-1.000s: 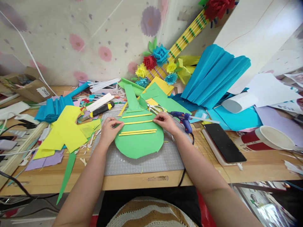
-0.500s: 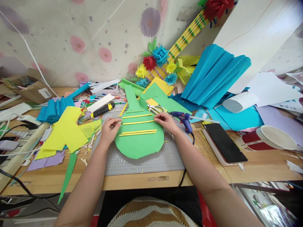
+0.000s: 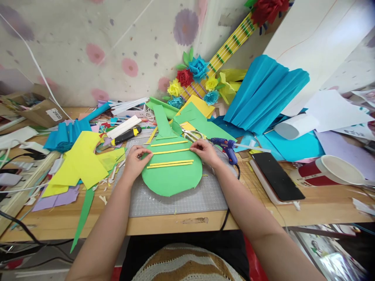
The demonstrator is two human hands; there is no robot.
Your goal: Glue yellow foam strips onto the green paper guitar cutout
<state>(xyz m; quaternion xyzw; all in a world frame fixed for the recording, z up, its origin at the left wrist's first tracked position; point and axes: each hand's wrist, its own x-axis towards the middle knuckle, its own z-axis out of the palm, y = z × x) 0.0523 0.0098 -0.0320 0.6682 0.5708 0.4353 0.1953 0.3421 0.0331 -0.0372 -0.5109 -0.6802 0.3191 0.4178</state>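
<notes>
A green paper guitar shape [image 3: 172,177] lies on a grey cutting mat [image 3: 181,199], with several thin yellow strips across it. My left hand [image 3: 135,160] and my right hand [image 3: 205,151] pinch the two ends of the second yellow strip [image 3: 171,151] and press it against the green paper. The other yellow strips [image 3: 170,164] lie flat above and below it.
A blue glue gun [image 3: 225,146] and scissors [image 3: 191,134] lie just beyond my right hand. A black phone [image 3: 277,177] and a red cup [image 3: 328,171] sit to the right. Yellow paper [image 3: 82,162], a utility knife [image 3: 125,135] and scraps cover the left. Blue pleated paper [image 3: 263,93] and a decorated paper guitar [image 3: 211,66] lean at the back.
My left fingers lifted off the strip's end half a second ago and are back on it now. My right hand has stayed at the other end.
</notes>
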